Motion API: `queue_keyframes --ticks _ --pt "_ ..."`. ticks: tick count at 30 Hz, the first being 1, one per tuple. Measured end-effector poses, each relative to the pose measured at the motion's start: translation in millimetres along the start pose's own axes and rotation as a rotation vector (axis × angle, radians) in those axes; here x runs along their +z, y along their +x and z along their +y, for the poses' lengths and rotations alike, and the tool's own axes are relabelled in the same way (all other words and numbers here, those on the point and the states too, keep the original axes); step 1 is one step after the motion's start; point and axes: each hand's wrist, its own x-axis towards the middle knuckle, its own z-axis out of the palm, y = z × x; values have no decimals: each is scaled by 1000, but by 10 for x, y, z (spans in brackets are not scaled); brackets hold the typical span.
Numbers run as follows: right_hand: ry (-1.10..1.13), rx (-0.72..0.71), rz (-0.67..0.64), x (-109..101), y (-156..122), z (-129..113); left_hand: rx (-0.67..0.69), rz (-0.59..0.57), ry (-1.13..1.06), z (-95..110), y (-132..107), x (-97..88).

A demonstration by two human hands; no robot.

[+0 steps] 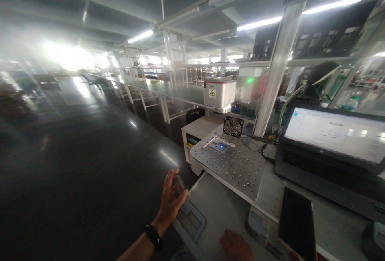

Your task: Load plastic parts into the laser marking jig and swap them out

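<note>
At near left corner of the tabletop (pixel 222 209): left hand (pixel 171 200), watch on wrist, raised just off the edge. Fingers are part-closed in a pinch on a small flat piece (pixel 179 182), pale and blurred; kind not determinable. The piece sits between thumb and fingertips, long axis roughly upright, top leaning slightly left.

Just below and right of this hand is a grey compartment tray (pixel 190 220), near the piece but apart from it. The left hand is the nearer one to the tray.

Right hand (pixel 236 247) is low at the near edge, on the tabletop and cut by the frame. Cannot tell whether it is open or closed; nothing seen in it.

Farther right is a perforated work plate (pixel 237 168) under the laser marker head (pixel 219 94), well apart from both hands. Laptop (pixel 331 140) at far right.
</note>
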Motion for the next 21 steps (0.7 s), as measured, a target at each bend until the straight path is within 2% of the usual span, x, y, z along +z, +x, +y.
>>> queue_keyframes --ticks 3,12,21 --pt "57 16 -109 -88 11 3 3 2 -2 -7 0 3" --pt "62 20 -196 -182 5 -10 2 9 15 0 -1 -4" --pt "57 36 -137 -119 6 -20 -1 34 51 -5 8 9"
